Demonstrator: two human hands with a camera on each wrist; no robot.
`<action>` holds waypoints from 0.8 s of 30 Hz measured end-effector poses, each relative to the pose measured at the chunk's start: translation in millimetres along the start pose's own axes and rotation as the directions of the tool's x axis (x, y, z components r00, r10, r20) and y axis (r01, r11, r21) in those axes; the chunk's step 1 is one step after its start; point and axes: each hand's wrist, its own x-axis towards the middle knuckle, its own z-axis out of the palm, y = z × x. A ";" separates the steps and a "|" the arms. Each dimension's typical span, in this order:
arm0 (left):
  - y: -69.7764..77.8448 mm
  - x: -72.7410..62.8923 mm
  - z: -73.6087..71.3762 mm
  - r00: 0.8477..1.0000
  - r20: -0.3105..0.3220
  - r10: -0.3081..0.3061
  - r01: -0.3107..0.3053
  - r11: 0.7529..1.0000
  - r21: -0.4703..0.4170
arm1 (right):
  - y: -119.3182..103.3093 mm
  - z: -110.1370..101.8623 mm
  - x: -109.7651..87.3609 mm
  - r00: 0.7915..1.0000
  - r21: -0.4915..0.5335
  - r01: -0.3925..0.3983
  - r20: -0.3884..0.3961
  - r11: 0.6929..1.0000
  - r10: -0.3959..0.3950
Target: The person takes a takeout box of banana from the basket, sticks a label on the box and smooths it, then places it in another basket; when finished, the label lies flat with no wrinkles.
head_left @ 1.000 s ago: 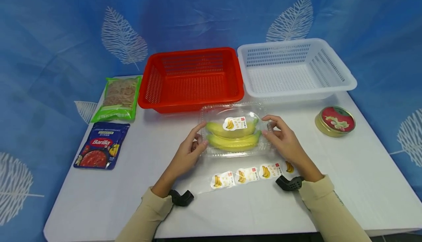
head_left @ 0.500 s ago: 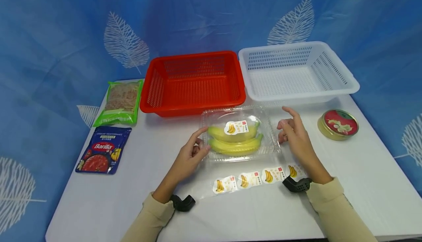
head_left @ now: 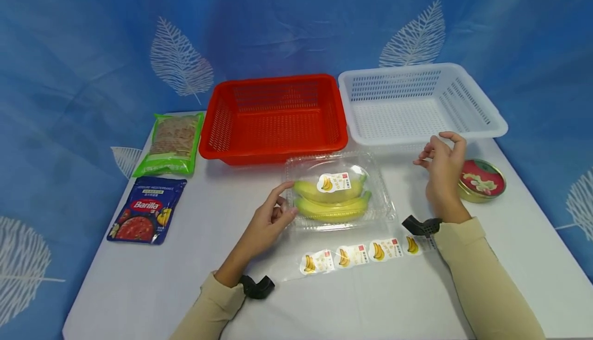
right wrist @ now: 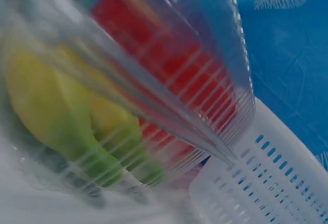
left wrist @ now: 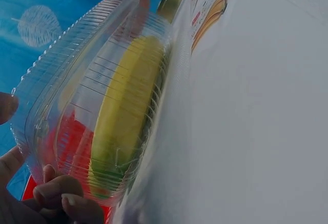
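Note:
A clear plastic clamshell box (head_left: 380,196) with bananas (head_left: 331,209) inside lies mid-table. A banana label (head_left: 333,182) shows on its lid. My left hand (head_left: 266,227) holds the box's left side, with thumb and forefinger at the rim; in the left wrist view, curled fingers (left wrist: 59,190) touch the wall. My right hand (head_left: 442,175) is apart from the box, loosely bent and holding nothing, between the box and a gold tin (head_left: 482,180) that it partly hides. The right wrist view shows the bananas (right wrist: 77,126) through the box, but no hand. Banana stickers (head_left: 352,256) on a clear strip lie before the box.
A red basket (head_left: 273,157) and a white basket (head_left: 493,124) stand side by side at the back. To the left lie a green-edged bag of brown food (head_left: 173,137) and a blue Barilla pouch (head_left: 147,206). A blue leaf-patterned cloth (head_left: 296,31) hangs behind.
My right hand has let go of the box's right side and moved right and away, towards the tin and white basket. The left hand stays at the box's left side.

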 end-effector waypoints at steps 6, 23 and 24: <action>1.7 -1.4 0.1 1.000 0.002 -0.021 0.021 0.999 -0.024 | 12.9 9.4 16.4 0.985 0.059 0.124 -0.127 0.990 -0.116; 9.4 -2.8 -0.2 0.998 0.010 -0.067 0.067 0.987 -0.143 | 31.4 5.3 26.8 0.946 0.038 0.301 -0.137 0.953 -0.293; 10.5 -3.1 -0.4 0.997 0.004 -0.072 0.071 0.987 -0.143 | 32.3 4.7 26.8 0.946 0.031 0.304 -0.130 0.952 -0.297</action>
